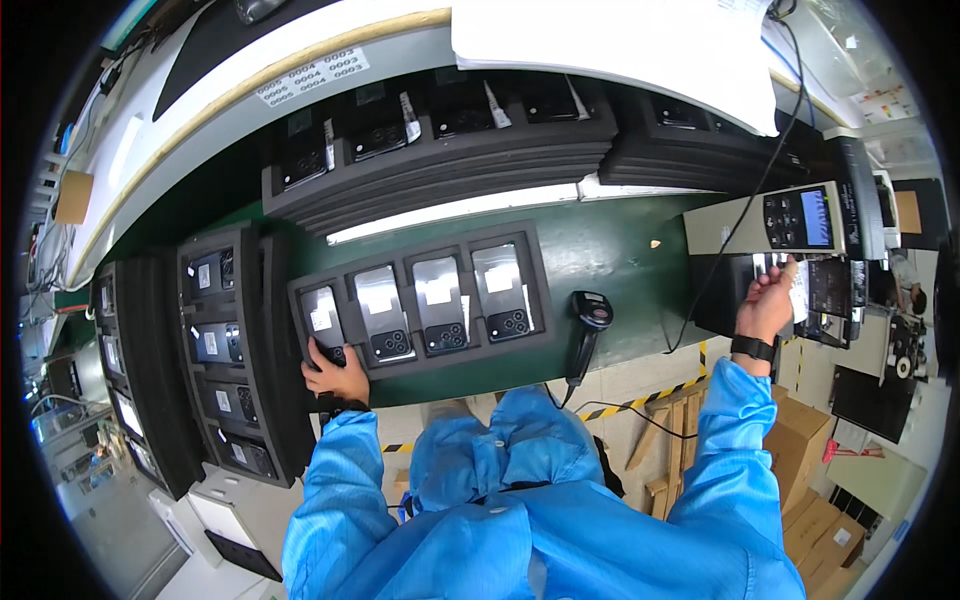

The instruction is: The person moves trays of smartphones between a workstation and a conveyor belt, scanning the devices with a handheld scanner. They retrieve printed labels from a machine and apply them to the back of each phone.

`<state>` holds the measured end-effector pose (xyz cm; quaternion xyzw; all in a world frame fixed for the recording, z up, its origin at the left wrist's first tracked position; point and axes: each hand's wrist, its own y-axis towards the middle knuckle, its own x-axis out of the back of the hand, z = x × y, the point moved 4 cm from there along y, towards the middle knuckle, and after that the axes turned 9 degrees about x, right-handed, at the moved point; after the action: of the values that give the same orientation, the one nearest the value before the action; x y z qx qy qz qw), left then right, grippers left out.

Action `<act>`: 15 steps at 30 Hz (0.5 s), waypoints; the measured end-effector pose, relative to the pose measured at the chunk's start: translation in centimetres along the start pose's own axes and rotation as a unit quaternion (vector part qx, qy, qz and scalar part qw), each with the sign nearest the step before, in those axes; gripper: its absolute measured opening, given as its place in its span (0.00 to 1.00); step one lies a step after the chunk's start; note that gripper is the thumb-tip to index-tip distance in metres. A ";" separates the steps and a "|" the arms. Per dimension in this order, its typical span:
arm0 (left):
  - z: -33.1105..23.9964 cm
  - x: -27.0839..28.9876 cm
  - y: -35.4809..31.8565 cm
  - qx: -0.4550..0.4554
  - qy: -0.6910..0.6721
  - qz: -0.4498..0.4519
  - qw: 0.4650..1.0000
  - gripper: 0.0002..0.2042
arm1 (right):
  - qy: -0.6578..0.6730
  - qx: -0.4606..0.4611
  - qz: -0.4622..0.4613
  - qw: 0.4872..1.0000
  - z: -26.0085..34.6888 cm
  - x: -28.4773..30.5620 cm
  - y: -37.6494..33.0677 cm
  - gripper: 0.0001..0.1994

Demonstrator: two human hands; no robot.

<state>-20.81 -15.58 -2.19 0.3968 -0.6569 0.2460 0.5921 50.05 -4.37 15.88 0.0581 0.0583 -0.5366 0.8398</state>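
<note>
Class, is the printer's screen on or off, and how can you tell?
On: the screen glows blue against its dark panel.

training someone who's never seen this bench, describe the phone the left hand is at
On the green tabletop, find the dark foam tray just left of the handheld scanner. It holds one row of four; take the leftmost phone, with a pale label on its back. Unlike its three neighbours, it has the left hand over its lower end.
</note>
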 end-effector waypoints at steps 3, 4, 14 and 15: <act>-0.1 0.0 0.1 0.005 0.009 -0.004 1.000 0.38 | -0.025 0.042 -0.010 0.999 1.5 -0.5 -0.2 0.17; -0.1 0.1 0.0 0.006 0.003 -0.001 1.000 0.38 | -0.033 0.048 -0.002 0.998 2.0 -0.6 -0.2 0.18; -0.4 2.3 1.2 -0.044 -0.009 0.081 0.996 0.36 | -0.065 0.047 0.005 0.997 2.3 0.6 0.8 0.16; -0.4 2.5 1.3 -0.050 -0.010 0.087 0.995 0.35 | -0.084 0.065 0.011 0.994 2.3 0.6 1.9 0.16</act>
<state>-21.64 -15.12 0.46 0.3102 -0.7064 0.2596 0.5808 52.11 -4.50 18.16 0.0676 -0.0484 -0.5329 0.8421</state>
